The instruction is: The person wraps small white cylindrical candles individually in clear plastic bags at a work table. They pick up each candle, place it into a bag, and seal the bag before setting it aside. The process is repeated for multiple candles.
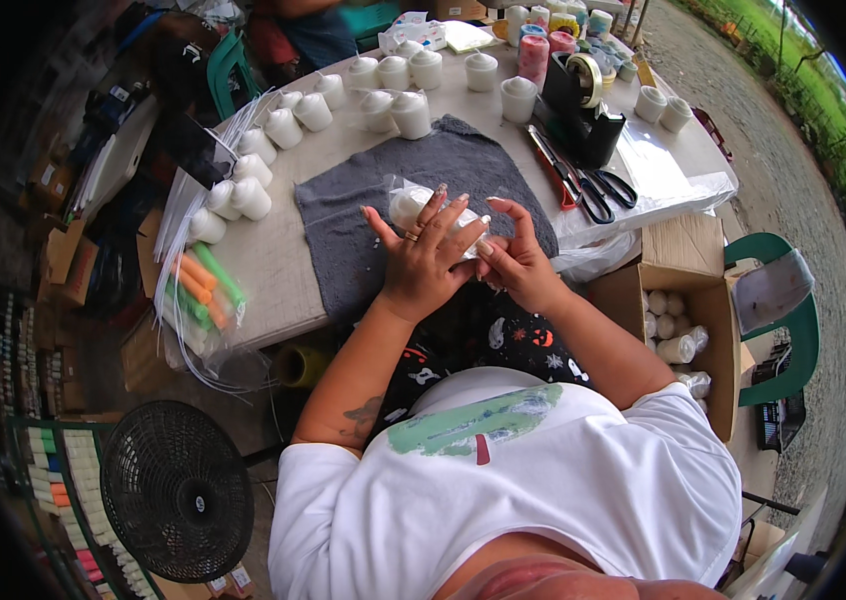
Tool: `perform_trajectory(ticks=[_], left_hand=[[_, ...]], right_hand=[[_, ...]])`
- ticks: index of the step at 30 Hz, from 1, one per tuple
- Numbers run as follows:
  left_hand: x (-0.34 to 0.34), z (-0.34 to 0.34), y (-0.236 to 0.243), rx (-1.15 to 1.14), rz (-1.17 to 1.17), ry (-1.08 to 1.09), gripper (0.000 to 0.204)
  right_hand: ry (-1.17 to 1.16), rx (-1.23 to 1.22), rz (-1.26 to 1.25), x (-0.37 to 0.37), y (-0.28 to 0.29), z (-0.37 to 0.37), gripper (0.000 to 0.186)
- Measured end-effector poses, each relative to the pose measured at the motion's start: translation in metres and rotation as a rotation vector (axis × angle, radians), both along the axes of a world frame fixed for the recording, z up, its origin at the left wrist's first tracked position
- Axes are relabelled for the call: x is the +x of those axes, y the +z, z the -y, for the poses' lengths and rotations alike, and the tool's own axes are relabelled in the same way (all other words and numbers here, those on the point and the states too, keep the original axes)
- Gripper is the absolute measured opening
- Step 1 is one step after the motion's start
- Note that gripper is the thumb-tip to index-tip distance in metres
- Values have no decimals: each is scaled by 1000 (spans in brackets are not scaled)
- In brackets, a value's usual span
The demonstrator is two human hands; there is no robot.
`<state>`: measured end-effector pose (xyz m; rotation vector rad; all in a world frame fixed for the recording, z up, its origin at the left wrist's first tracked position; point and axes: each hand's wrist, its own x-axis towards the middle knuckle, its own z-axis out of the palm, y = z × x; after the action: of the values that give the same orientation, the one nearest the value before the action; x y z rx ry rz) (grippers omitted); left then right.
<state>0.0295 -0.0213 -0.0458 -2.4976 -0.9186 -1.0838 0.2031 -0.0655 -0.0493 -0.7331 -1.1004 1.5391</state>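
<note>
One pale table (pixel 268 260) spans the view, an open cardboard box (pixel 684 248) at its right, a black fan (pixel 178 490) nearer the left. On it lies a grey cloth (pixel 343 190), with a black tape dispenser (pixel 591 125) and scissors (pixel 598 200) to its right. Over the cloth, the left hand (pixel 428 255) fans its fingers across a plastic-wrapped white candle (pixel 406 207); the right hand (pixel 523 265) curves thumb and forefinger, tips apart, beside it — whether either grips, I cannot tell. Squat white candles (pixel 411 117) stand beyond. The fan's hub emblem (pixel 200 503) — too small to read.
</note>
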Motion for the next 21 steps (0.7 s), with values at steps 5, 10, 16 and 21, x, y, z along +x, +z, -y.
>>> perform_trajectory(ticks=[5,10,16,21], left_hand=[[0,0,-3,-17,-20,-1,44],[1,1,-3,-12,-6,17,42],[1,1,-4,0,17,-2,40],[0,-1,-5,2,32,-16,40]], right_hand=[[-210,256,274,22,13,-4,53],[-21,232,139,41,31,2,16],[-48,39,518,26,21,-5,23],[-33,-57,454,19,11,-12,23]])
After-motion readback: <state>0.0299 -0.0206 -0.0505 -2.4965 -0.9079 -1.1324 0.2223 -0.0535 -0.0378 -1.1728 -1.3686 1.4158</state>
